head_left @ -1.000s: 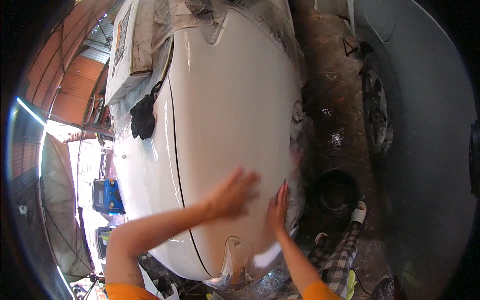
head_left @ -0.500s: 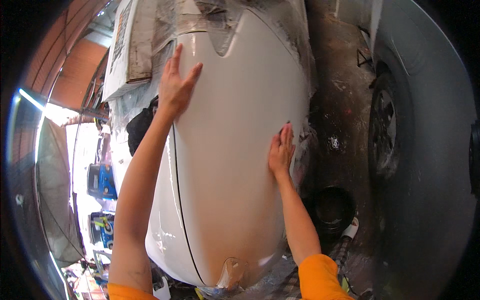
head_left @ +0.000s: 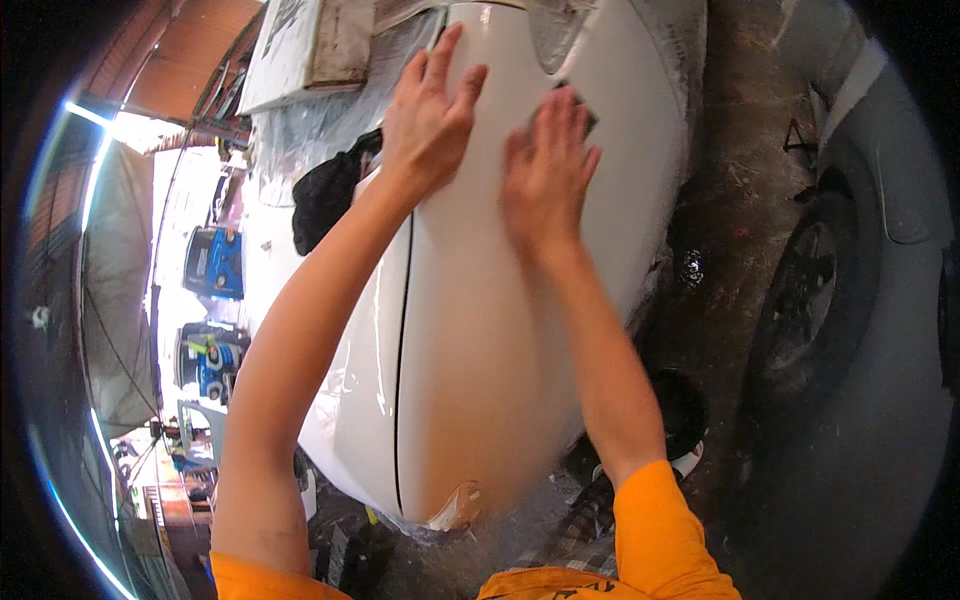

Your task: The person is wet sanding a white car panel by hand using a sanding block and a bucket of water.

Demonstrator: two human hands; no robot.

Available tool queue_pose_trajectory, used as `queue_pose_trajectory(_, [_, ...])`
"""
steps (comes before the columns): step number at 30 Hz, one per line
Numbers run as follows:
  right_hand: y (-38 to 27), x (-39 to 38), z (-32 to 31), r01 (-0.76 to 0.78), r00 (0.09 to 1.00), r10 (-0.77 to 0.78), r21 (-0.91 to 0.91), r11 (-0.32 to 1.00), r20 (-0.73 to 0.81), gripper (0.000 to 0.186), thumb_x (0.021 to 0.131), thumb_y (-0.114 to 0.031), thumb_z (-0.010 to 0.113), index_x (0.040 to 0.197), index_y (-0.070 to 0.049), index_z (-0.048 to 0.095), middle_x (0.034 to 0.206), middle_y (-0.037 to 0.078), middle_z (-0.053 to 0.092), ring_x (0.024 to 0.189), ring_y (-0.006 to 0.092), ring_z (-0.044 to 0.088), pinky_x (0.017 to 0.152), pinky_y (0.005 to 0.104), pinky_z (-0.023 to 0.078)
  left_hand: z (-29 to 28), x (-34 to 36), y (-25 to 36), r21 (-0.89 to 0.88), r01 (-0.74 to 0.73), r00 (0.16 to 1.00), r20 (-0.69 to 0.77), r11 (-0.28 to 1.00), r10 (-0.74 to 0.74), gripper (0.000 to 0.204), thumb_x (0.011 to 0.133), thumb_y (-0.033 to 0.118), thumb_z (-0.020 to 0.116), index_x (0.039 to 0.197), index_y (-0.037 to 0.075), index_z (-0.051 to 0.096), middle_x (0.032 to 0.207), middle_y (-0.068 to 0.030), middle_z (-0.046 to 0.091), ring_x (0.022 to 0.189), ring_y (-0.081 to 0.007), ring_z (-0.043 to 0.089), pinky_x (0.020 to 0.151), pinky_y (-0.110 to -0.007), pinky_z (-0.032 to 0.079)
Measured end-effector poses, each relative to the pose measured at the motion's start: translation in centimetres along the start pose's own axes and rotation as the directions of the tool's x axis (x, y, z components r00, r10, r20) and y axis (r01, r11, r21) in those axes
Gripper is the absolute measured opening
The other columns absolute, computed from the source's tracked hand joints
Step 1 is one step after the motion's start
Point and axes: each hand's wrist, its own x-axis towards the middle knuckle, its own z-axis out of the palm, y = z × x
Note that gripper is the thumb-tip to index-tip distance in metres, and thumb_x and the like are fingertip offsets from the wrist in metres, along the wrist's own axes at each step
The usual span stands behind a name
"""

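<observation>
A smooth white car body panel (head_left: 480,300) spreads out in front of me, with a dark seam along its left side. My left hand (head_left: 432,125) lies on its far left part, fingers spread and holding nothing. Just right of it, my right hand (head_left: 548,180) presses flat on the panel, a little blurred by motion. Beneath its fingers is a dark grey sheet, which looks like sandpaper (head_left: 591,123); only its edges show. A V-shaped notch in the panel sits just beyond these fingertips.
Clear plastic sheeting (head_left: 300,150) and a white box (head_left: 290,55) lie at the far left, near a black cloth (head_left: 330,190). A grey car with a wheel (head_left: 805,270) stands right, across the wet floor (head_left: 725,200). A black bucket (head_left: 680,410) sits by my right arm.
My right hand has slid far up and left over the panel with the sandpaper, from the right edge to beside my left hand. The whole view has shifted too.
</observation>
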Motion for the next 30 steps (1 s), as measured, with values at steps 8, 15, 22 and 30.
queue_pose_trajectory(8, [-9.3,-25.5,-2.8,0.366,0.844,-0.346,0.033,0.930,0.409,0.075,0.096,-0.037,0.050,0.160,-0.009,0.023,0.169,0.009,0.016,0.155,0.0316,0.013,0.114,0.0712,0.012,-1.2,-0.7,-1.1,0.070,0.046,0.999,0.016,0.996,-0.047,0.064,0.101,0.057,0.041,0.155,0.023,0.035,0.146,-0.0273,0.046,0.135,-0.0448,0.045,0.112,-0.049,0.037])
queue_pose_trajectory(15, [-9.6,-27.4,-2.1,0.523,0.706,-0.348,-0.122,0.844,0.616,0.072,0.098,-0.034,0.048,0.161,-0.011,0.020,0.168,0.010,0.018,0.155,0.0296,0.015,0.115,0.0709,0.012,-1.3,-0.4,1.4,-0.091,0.166,0.984,0.085,0.982,-0.158,0.071,0.093,0.042,0.064,0.154,0.020,0.036,0.147,-0.0311,0.042,0.138,-0.0471,0.040,0.115,-0.049,0.034])
queue_pose_trajectory(22, [-2.7,-32.8,-1.2,-0.014,0.988,-0.035,0.315,0.949,0.148,0.076,0.098,-0.036,0.046,0.162,-0.010,0.015,0.169,0.013,0.012,0.156,0.0321,0.009,0.120,0.0637,0.008,-0.5,-0.2,-0.9,0.159,-0.016,0.999,-0.040,0.987,0.023,0.065,0.097,0.051,0.056,0.152,0.018,0.043,0.149,-0.0277,0.045,0.136,-0.0433,0.044,0.113,-0.047,0.037])
queue_pose_trajectory(30, [2.9,-52.2,-0.3,-0.475,0.879,0.441,0.240,0.847,0.182,0.073,0.102,-0.024,0.043,0.161,-0.005,0.005,0.168,0.020,0.002,0.155,0.0377,0.000,0.123,0.0521,0.001,-3.3,-21.9,8.8,0.329,-0.735,0.620,0.679,0.593,0.393,0.051,0.094,0.042,0.058,0.138,0.017,0.057,0.160,-0.0170,0.033,0.150,-0.0383,0.025,0.117,-0.065,0.018])
